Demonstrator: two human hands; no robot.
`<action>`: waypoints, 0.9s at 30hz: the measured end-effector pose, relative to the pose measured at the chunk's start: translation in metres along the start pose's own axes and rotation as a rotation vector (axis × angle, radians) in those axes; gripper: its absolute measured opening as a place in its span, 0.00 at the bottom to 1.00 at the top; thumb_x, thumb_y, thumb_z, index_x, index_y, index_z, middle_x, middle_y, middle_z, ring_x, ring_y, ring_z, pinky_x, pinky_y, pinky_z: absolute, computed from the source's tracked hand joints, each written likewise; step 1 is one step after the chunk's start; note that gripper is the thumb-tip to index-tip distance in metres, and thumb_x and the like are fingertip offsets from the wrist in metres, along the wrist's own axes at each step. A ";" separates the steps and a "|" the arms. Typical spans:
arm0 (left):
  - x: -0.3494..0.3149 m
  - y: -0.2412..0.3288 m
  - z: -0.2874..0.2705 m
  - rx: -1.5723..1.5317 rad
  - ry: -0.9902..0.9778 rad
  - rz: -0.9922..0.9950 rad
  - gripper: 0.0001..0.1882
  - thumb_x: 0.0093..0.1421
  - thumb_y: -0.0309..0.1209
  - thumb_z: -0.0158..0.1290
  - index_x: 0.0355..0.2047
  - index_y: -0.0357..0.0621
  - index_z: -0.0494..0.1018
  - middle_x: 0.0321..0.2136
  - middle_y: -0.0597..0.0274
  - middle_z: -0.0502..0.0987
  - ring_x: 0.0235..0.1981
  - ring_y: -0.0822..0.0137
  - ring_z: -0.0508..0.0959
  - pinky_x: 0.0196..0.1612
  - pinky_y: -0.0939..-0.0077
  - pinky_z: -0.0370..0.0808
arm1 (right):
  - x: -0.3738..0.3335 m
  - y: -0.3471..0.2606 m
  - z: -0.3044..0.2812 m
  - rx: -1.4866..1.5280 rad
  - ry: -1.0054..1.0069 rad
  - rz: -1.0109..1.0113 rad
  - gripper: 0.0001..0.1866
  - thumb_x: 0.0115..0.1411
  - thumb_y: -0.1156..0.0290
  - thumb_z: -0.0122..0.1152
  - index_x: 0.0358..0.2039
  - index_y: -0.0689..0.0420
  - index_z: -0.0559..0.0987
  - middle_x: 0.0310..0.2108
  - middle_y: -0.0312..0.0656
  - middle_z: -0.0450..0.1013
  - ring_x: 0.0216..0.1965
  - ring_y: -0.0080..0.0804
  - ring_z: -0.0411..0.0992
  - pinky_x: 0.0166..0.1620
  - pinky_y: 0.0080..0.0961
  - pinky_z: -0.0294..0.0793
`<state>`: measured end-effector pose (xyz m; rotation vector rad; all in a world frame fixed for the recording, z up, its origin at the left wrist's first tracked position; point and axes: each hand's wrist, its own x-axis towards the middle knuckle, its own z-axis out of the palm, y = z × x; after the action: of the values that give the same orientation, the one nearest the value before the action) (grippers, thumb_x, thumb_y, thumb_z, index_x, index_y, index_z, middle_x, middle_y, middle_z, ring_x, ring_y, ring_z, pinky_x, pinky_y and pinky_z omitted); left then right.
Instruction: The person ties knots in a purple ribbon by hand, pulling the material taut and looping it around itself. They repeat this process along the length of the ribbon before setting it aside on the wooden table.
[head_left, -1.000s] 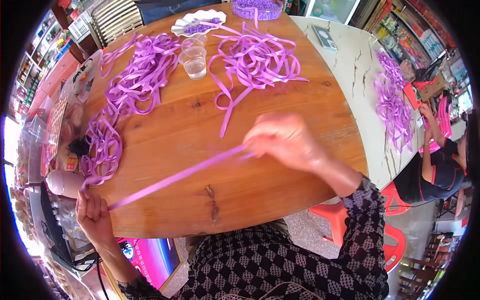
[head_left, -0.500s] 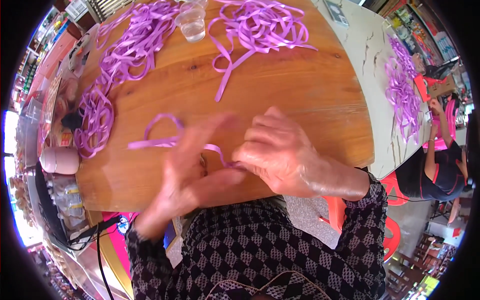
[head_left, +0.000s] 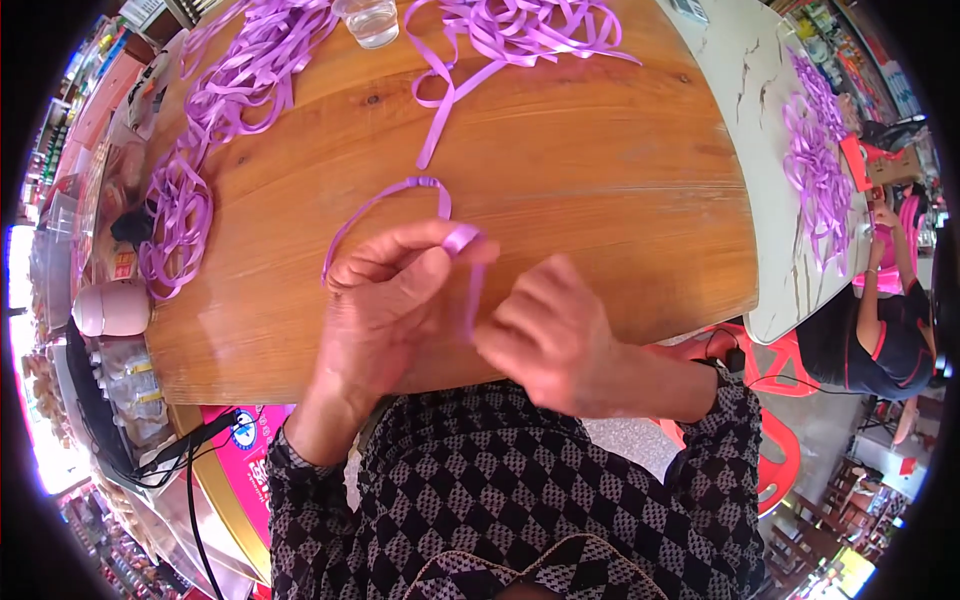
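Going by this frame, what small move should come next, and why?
Probably the right hand should gently draw the purple ribbon's tail downward while the left hand holds steady: the ribbon passes over the left index finger, and its tail hangs toward the right fingers. Motion blur hides whether they already grip it.

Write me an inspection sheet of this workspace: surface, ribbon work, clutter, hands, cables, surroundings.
Surface: wooden table, knots visible.
Job's things: purple ribbon, crossing a finger of the left hand; left ribbon pile; right ribbon pile.
Clutter: clear cup between both piles.
Hands: left holding ribbon; right hand curled, blurred, grip unclear.
Cables: black cable hanging left of the wooden table.
Surroundings: pale marbled table at right with more ribbon; a person beside it; red stool.
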<state>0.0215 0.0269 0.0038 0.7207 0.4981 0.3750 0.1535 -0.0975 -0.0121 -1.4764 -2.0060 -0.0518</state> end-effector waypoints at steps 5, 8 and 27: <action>-0.012 -0.009 -0.005 0.309 -0.006 -0.063 0.09 0.60 0.25 0.47 0.39 0.36 0.74 0.33 0.62 0.77 0.18 0.86 0.63 0.19 0.93 0.56 | 0.010 0.006 -0.013 -0.007 0.184 -0.033 0.15 0.33 0.73 0.59 0.27 0.60 0.73 0.22 0.38 0.66 0.25 0.32 0.65 0.30 0.30 0.61; -0.014 -0.009 -0.002 0.174 -0.041 -0.083 0.09 0.60 0.25 0.47 0.37 0.36 0.74 0.31 0.63 0.78 0.18 0.86 0.64 0.19 0.93 0.55 | 0.012 0.022 -0.015 0.208 0.233 0.209 0.14 0.53 0.68 0.61 0.36 0.63 0.74 0.29 0.38 0.72 0.29 0.32 0.69 0.32 0.30 0.67; -0.002 -0.002 -0.003 0.209 0.022 -0.050 0.12 0.59 0.23 0.46 0.43 0.37 0.71 0.33 0.57 0.78 0.14 0.84 0.66 0.16 0.91 0.58 | -0.012 -0.002 0.015 -0.091 0.135 0.049 0.15 0.36 0.78 0.60 0.30 0.62 0.75 0.22 0.39 0.66 0.21 0.32 0.65 0.26 0.30 0.61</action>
<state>0.0186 0.0264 0.0011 0.9057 0.5810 0.2872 0.1462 -0.1027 -0.0298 -1.5362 -1.8807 -0.2187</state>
